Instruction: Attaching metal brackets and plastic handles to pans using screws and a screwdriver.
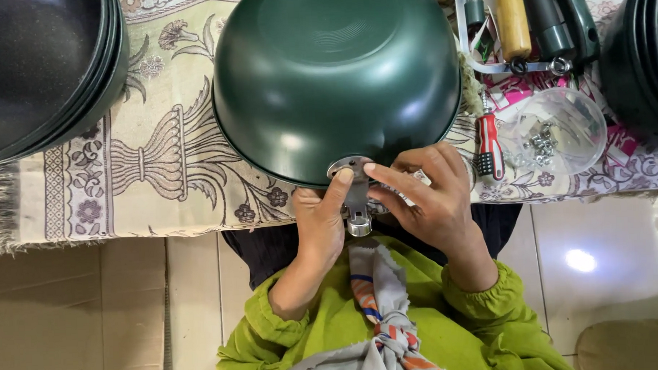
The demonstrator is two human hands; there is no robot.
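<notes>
- Far to the left of the fingers, a stack of dark pans (41, 71) is seen on the patterned cloth (160, 147), well apart from both hands.
- The left hand (319, 225) is held below the rim of the upturned green pan (336, 79); its fingers (341, 183) are curled, with one fingertip pressed against the metal handle bracket (355, 199) from the left side.
- The bracket is found directly between the two hands, fixed at the pan's near rim; its long axis runs from the rim down towards the person's body.
- The right hand (435, 199) is laid just beside the bracket, its fingers stretched leftwards across the rim, one fingertip touching the bracket's round plate. Nothing is seen clasped in it.
- Both hands are about equally near the bracket.
- To the right of the fingers, a red-handled screwdriver (489, 146) lies on the cloth, and beyond it a clear bowl of screws (557, 129) is seen.
</notes>
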